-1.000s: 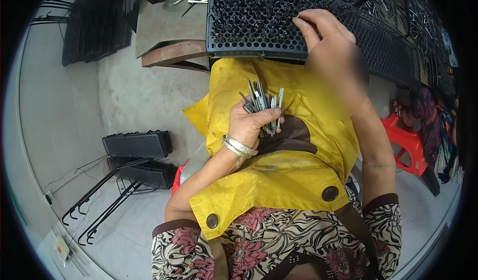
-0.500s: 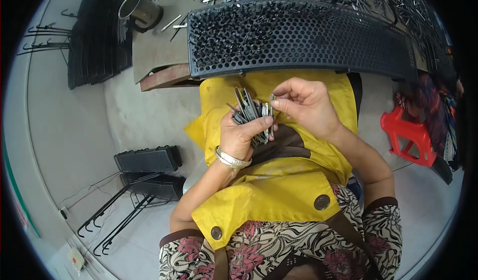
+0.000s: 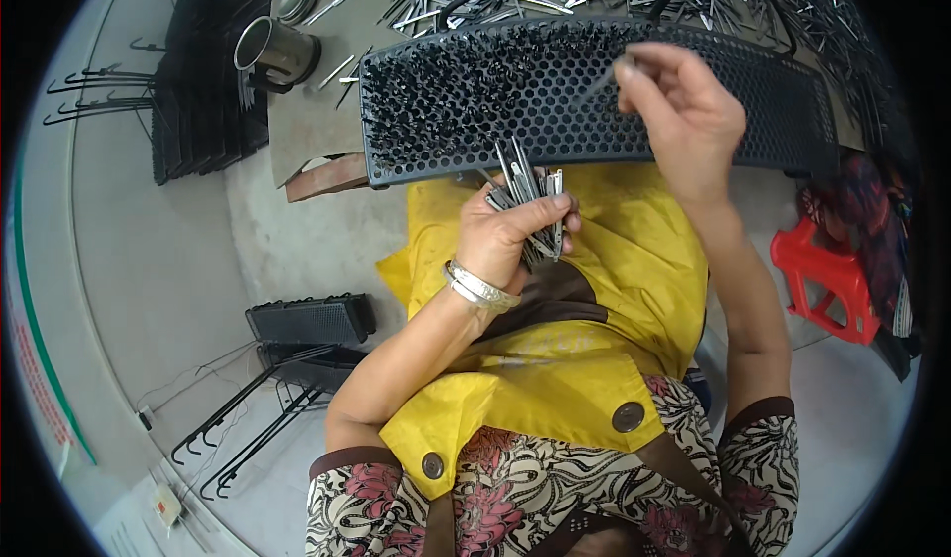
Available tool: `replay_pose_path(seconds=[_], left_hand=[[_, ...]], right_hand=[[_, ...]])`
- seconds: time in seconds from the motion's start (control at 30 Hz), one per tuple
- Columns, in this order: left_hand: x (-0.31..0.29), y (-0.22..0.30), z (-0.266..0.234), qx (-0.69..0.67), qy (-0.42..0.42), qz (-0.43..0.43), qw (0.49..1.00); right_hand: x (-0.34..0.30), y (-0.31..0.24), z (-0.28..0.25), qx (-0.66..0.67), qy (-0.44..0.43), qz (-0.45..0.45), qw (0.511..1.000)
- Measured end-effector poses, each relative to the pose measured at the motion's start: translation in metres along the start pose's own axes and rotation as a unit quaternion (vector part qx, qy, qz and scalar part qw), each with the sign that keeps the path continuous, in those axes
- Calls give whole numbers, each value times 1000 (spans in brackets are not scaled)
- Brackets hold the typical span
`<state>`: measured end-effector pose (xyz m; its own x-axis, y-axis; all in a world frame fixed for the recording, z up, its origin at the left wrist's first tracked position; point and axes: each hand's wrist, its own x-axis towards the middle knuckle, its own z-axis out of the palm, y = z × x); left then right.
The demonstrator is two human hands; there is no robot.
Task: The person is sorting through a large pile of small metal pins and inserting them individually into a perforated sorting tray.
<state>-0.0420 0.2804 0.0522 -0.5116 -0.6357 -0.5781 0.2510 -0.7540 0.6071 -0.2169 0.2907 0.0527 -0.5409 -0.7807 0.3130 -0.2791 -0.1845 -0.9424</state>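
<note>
Between the curled fingers of the left hand (image 3: 500, 235) a bundle of thin metal pieces (image 3: 530, 205) is sitting, gripped tight over the yellow apron (image 3: 614, 290). Beyond those fingers, the right hand (image 3: 684, 111) is pinching a single metal piece (image 3: 606, 74) between thumb and fingertips, holding it over the black perforated tray (image 3: 555, 92), whose holes nearer the left hand are already filled.

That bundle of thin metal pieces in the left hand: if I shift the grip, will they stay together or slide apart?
The metal pieces look smooth, slim and rigid, so they would probably slide against each other. They already fan out unevenly above the left hand, so a looser grip may let some slip out. Each looks light; the right hand holds one with its fingertips alone.
</note>
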Motion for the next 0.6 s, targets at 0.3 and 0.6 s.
replay_pose_path(seconds=[0.3, 0.6], left_hand=[[-3, -9, -4, -43, 7, -29, 999], [-4, -10, -2, -23, 46, -6, 999]], right_hand=[[34, 36, 31, -138, 10, -250, 958], [23, 25, 29, -333, -160, -292, 882]])
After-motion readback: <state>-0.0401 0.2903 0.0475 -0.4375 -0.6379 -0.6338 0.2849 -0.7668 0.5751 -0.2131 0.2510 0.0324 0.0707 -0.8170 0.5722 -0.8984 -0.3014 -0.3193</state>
